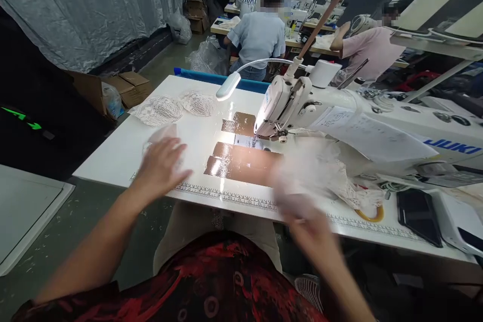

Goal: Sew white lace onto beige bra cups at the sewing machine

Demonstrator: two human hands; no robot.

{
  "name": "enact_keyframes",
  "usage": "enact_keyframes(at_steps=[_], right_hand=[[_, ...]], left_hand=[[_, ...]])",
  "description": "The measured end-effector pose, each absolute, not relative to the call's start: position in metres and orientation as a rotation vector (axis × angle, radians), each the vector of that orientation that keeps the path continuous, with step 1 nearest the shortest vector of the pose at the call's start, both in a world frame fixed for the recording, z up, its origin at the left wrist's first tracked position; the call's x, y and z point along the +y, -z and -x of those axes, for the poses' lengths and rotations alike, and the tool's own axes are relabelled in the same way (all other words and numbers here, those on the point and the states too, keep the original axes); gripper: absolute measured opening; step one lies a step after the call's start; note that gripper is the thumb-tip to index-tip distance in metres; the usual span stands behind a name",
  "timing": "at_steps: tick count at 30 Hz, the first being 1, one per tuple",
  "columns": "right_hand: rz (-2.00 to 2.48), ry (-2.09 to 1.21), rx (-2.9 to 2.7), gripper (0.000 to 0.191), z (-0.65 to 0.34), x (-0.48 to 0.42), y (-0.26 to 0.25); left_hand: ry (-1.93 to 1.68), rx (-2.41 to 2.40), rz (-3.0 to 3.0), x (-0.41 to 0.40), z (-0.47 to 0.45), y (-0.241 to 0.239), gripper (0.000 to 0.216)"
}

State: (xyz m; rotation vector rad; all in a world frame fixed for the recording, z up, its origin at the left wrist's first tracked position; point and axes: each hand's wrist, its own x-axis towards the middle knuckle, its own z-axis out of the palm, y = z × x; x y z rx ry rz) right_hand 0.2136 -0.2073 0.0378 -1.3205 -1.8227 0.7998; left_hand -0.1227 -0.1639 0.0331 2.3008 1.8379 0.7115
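My left hand (160, 166) hovers over the left part of the white sewing table (124, 146), fingers curled around a thin white piece of fabric (162, 136) that shows blurred above them. My right hand (302, 211) is smeared by motion at the table's front edge, against a heap of white lace (339, 176) lying under the arm of the white sewing machine (302, 105); its fingers cannot be made out. Two white lace pieces (158, 109) lie farther back on the left.
A gooseneck lamp (228, 86) lights the needle area and the brown plates (241, 161). A black phone (417, 214) lies at the right. A ruler strip (226, 195) runs along the front edge. Other people sit at machines behind; cardboard boxes (128, 88) stand at the left.
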Motion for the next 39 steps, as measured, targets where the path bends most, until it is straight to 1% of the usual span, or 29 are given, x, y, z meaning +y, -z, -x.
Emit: enact_keyframes(at_steps=[1,2,3,4,5,6,8,10,11,12,13,14,15,16,17,18,19,20,21,23,26,27,29,31,33,34,35,37,39], right_hand=[[1.235,-0.919,-1.927,0.016,-0.199,-0.205,-0.035],[1.122,-1.064,-2.03,0.012,-0.185,-0.203,-0.032],[1.009,-1.191,-2.111,0.01,-0.174,-0.201,-0.032],[0.93,-1.258,-2.167,0.009,-0.166,-0.2,-0.033],[0.897,-1.261,-2.194,0.009,-0.163,-0.2,-0.035],[0.902,-1.19,-2.195,0.008,-0.163,-0.199,-0.039],[0.929,-0.975,-2.117,0.006,-0.171,-0.198,-0.049],[0.938,-0.75,-1.937,0.013,-0.183,-0.195,-0.058],[0.959,-0.662,-1.845,0.014,-0.188,-0.193,-0.062],[0.992,-0.616,-1.776,0.014,-0.191,-0.19,-0.063],[1.033,-0.639,-1.745,0.012,-0.192,-0.187,-0.063],[1.073,-0.755,-1.751,0.01,-0.191,-0.184,-0.061],[1.097,-0.955,-1.766,0.011,-0.189,-0.182,-0.057],[1.093,-1.222,-1.77,0.012,-0.186,-0.179,-0.052],[1.062,-1.501,-1.743,0.014,-0.184,-0.178,-0.046],[1.013,-1.744,-1.69,0.016,-0.181,-0.177,-0.04],[0.964,-1.916,-1.631,0.019,-0.179,-0.177,-0.035],[0.929,-2.006,-1.587,0.021,-0.178,-0.178,-0.03],[0.91,-2.024,-1.571,0.023,-0.177,-0.178,-0.026],[0.897,-1.962,-1.609,0.027,-0.177,-0.179,-0.022],[0.832,-1.906,-1.678,0.033,-0.178,-0.178,-0.021],[0.815,-1.894,-1.684,0.034,-0.178,-0.177,-0.021],[0.831,-1.835,-1.659,0.031,-0.182,-0.176,-0.02],[0.896,-1.736,-1.575,0.031,-0.186,-0.175,-0.018],[0.981,-1.639,-1.456,0.04,-0.191,-0.175,-0.015],[1.024,-1.599,-1.404,0.046,-0.193,-0.175,-0.013],[1.063,-1.563,-1.366,0.052,-0.195,-0.175,-0.011],[1.124,-1.503,-1.323,0.061,-0.198,-0.173,-0.01],[1.149,-1.479,-1.313,0.062,-0.199,-0.169,-0.01]], left_hand=[[-0.713,1.612,-2.318,-0.169,0.105,-0.042,0.061],[-0.61,1.32,-2.295,-0.175,0.089,-0.05,0.066],[-0.474,1.051,-2.238,-0.181,0.074,-0.056,0.064],[-0.401,0.882,-2.164,-0.186,0.063,-0.059,0.06],[-0.376,0.824,-2.094,-0.19,0.055,-0.06,0.054],[-0.387,0.848,-2.039,-0.193,0.051,-0.058,0.047],[-0.5,1.09,-1.964,-0.195,0.053,-0.051,0.034],[-0.601,1.377,-1.889,-0.195,0.063,-0.042,0.021],[-0.619,1.451,-1.843,-0.195,0.067,-0.039,0.018],[-0.618,1.443,-1.789,-0.196,0.07,-0.038,0.019],[-0.598,1.342,-1.735,-0.199,0.072,-0.039,0.023],[-0.561,1.167,-1.675,-0.201,0.072,-0.041,0.027],[-0.512,0.958,-1.598,-0.205,0.07,-0.044,0.029],[-0.465,0.76,-1.513,-0.208,0.067,-0.047,0.035],[-0.429,0.617,-1.434,-0.21,0.063,-0.051,0.045],[-0.415,0.547,-1.378,-0.212,0.059,-0.054,0.061],[-0.429,0.548,-1.356,-0.212,0.056,-0.056,0.075],[-0.469,0.612,-1.372,-0.211,0.052,-0.056,0.085],[-0.524,0.705,-1.421,-0.208,0.05,-0.056,0.089],[-0.616,0.837,-1.531,-0.198,0.045,-0.051,0.091],[-0.571,0.719,-1.465,-0.178,0.038,-0.042,0.094],[-0.531,0.648,-1.388,-0.172,0.036,-0.039,0.093],[-0.473,0.601,-1.245,-0.165,0.032,-0.035,0.081],[-0.44,0.639,-1.181,-0.162,0.031,-0.031,0.06],[-0.391,0.686,-1.183,-0.162,0.031,-0.028,0.038],[-0.372,0.7,-1.197,-0.163,0.032,-0.027,0.03],[-0.358,0.717,-1.21,-0.164,0.032,-0.026,0.025],[-0.362,0.757,-1.224,-0.166,0.032,-0.024,0.022],[-0.39,0.78,-1.232,-0.167,0.033,-0.025,0.024]])
